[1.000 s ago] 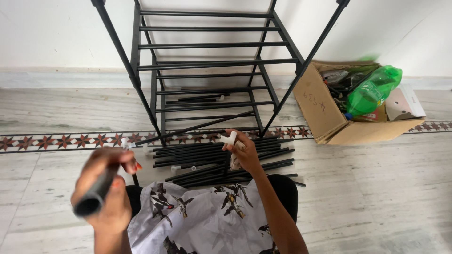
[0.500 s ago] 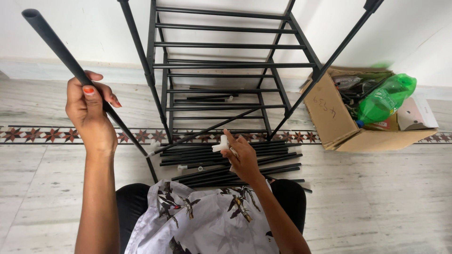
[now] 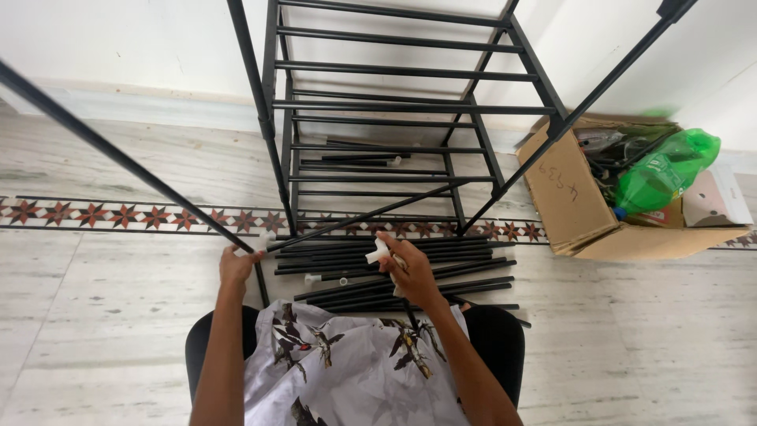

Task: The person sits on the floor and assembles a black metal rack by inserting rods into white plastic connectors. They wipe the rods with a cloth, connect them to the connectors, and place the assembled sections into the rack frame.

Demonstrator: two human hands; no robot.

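My left hand (image 3: pixel 237 264) grips the lower end of a long black metal tube (image 3: pixel 118 156) that slants up and off the left edge of view. My right hand (image 3: pixel 407 269) holds a small white plastic connector (image 3: pixel 377 252) over a pile of several black tubes (image 3: pixel 394 268) lying on the floor. Just behind the pile stands a black tube-frame rack (image 3: pixel 394 110) with several cross bars. A patterned white cloth (image 3: pixel 347 363) covers my lap.
An open cardboard box (image 3: pixel 572 201) at the right holds a green plastic bottle (image 3: pixel 662 170) and other items. A white wall and skirting run behind the rack. The floor is pale marble with a band of red star tiles (image 3: pixel 118 217).
My left hand has dropped from chest height down to the floor near the pile, sliding to the tube's lower end. The right hand stays over the pile with the connector.
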